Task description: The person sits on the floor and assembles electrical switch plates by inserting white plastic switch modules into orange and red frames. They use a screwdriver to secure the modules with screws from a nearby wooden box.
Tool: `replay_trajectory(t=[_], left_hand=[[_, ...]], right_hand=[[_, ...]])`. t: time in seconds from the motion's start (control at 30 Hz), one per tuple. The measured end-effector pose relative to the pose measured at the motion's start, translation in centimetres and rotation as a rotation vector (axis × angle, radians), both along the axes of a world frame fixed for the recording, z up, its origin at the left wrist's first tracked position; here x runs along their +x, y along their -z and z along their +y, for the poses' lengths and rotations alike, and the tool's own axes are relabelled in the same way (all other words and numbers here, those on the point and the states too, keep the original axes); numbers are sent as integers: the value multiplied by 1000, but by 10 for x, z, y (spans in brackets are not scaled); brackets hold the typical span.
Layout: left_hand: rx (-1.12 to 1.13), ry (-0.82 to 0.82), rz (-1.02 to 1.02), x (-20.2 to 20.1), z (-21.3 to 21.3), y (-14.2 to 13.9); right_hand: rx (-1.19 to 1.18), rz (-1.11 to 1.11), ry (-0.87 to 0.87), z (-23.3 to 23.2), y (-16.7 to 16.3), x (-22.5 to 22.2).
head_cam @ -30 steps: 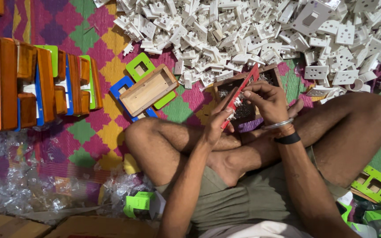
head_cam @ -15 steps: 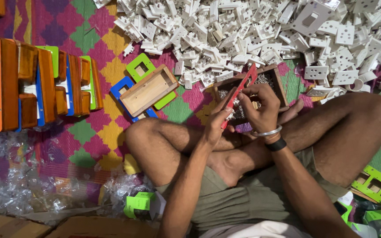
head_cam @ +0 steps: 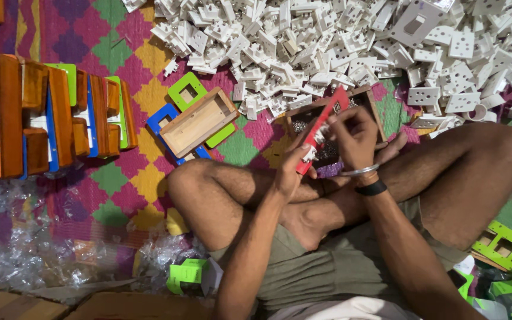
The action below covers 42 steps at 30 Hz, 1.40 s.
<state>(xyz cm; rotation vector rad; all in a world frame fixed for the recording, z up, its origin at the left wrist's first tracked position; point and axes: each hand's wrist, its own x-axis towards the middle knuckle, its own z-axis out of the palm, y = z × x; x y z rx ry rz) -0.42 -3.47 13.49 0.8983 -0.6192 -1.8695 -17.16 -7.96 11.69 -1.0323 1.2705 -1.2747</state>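
The left hand [head_cam: 288,172] was closed around the lower end of a red plate [head_cam: 322,127], holding it tilted up and away from the body, above the crossed legs. The right hand [head_cam: 355,137] had its fingers curled in against the plate's upper half, pinching at a small white part [head_cam: 317,135] set in the plate (too small to tell exactly what it was). A metal bangle [head_cam: 360,172] and a black band [head_cam: 370,189] sat on the right wrist.

Just behind the hands lay an open wooden box [head_cam: 367,101] with small metal pieces inside. A second wooden box [head_cam: 198,121] rested on blue and green plates to the left. A large heap of white plastic sockets [head_cam: 327,41] covered the patterned mat [head_cam: 120,53] beyond. Orange and wood-coloured boxes [head_cam: 48,124] stood in a row at far left.
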Motion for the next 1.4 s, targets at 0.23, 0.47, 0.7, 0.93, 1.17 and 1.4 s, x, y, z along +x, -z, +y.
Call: replay_trajectory(t=[0.23, 0.47, 0.7, 0.93, 1.17, 1.4], left_hand=[[-41, 51, -148, -1, -1, -2], [-50, 60, -158, 0, 0, -4], [-42, 58, -167, 0, 3, -1], [-64, 53, -175, -1, 4, 2], [50, -116, 53, 9, 5, 30], [90, -266, 108, 32, -3, 44]], right_hand=[[-62, 4, -105, -4, 0, -4], [-32, -26, -113, -4, 2, -8], [-40, 71, -146, -1, 1, -10], [18, -20, -98, -4, 6, -10], [40, 186, -35, 0, 7, -9], [-118, 1339, -453, 15, 7, 23]])
